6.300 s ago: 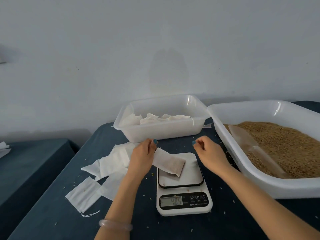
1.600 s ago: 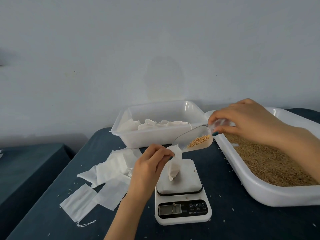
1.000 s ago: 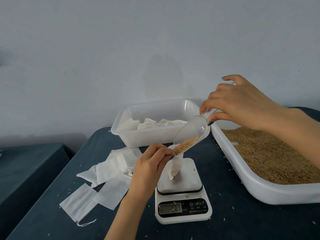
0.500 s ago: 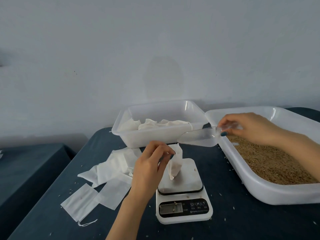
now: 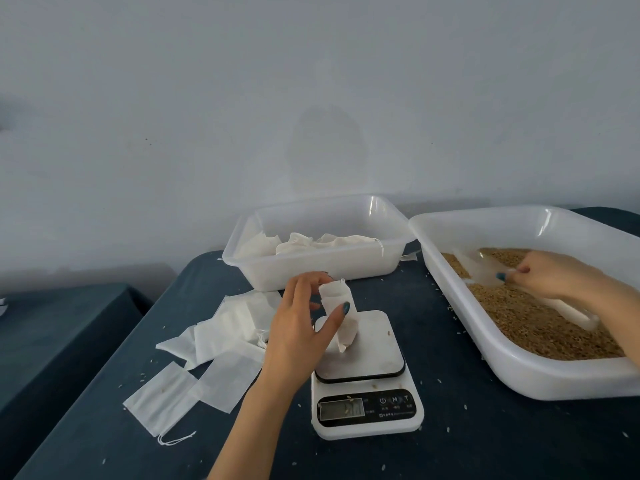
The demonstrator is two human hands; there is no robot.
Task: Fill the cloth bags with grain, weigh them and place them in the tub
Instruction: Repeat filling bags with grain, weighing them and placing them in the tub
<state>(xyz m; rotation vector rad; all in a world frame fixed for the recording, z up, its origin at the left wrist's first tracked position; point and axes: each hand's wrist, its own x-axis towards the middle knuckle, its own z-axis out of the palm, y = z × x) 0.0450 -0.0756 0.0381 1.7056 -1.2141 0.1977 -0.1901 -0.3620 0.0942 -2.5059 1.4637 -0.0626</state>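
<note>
Two hands busy: left hand (image 5: pixel 298 327) pinches small white cloth bag (image 5: pixel 341 313) upright, mouth open, on white digital scale (image 5: pixel 367 403), right hand (image 5: pixel 550 275) grips clear plastic scoop (image 5: pixel 481 268) down in golden-brown grain (image 5: pixel 540 327) in big white plastic tray (image 5: pixel 519 379), so a loose pinch or off-aim pour prob. flops bag & spills grain on the scale.

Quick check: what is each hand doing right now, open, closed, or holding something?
Left hand: fingers curled round the cloth bag, upright on the scale.
Right hand: holding the clear scoop in the grain tub.

White cloth bags (image 5: pixel 221 344); white scale (image 5: pixel 367 386), black panel; golden-brown grain (image 5: pixel 540 327); translucent white tub (image 5: pixel 322 268); dark teal tabletop (image 5: pixel 485 438).
</note>
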